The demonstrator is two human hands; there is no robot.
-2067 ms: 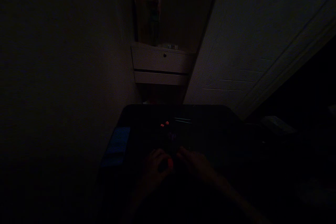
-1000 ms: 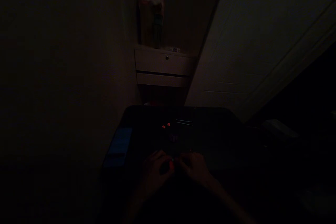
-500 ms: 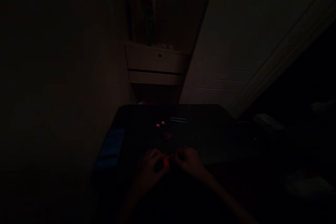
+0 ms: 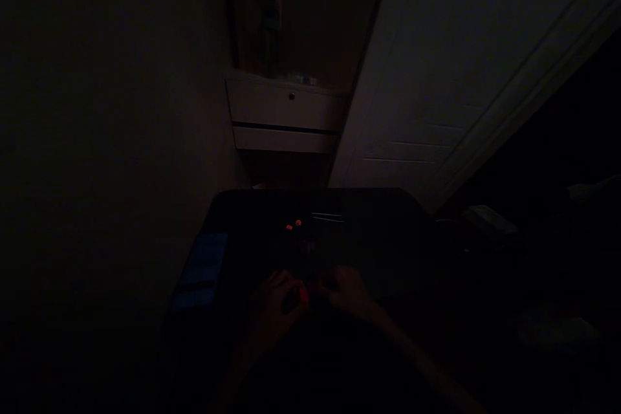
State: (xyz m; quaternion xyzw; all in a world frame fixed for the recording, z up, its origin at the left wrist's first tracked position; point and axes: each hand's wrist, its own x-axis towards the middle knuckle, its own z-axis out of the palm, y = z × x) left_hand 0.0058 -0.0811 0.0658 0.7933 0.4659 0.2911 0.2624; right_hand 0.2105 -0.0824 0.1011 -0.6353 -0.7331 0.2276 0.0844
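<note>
The scene is very dark. My left hand (image 4: 279,301) is closed around a small orange-red block (image 4: 304,295), pinched between thumb and fingers. Just to its right, my right hand (image 4: 343,288) has its fingers pressed together close to the block; whatever they hold is lost in the dark. Beyond the hands lies a small purple piece (image 4: 306,246). Farther back are two small orange pieces, one (image 4: 289,228) left of the other (image 4: 298,223). A pair of thin pale sticks (image 4: 328,217) lies to their right.
The dark table (image 4: 378,207) has rounded far corners. A bluish flat panel (image 4: 201,270) lies at its left edge. Behind stand a drawer unit (image 4: 286,107) and a pale door-like panel (image 4: 412,90). A pale box-like object (image 4: 490,218) sits off to the right.
The whole view has shifted slightly, and the picture is a little darker. Both hands stay close together, with the orange-red block still in my left hand.
</note>
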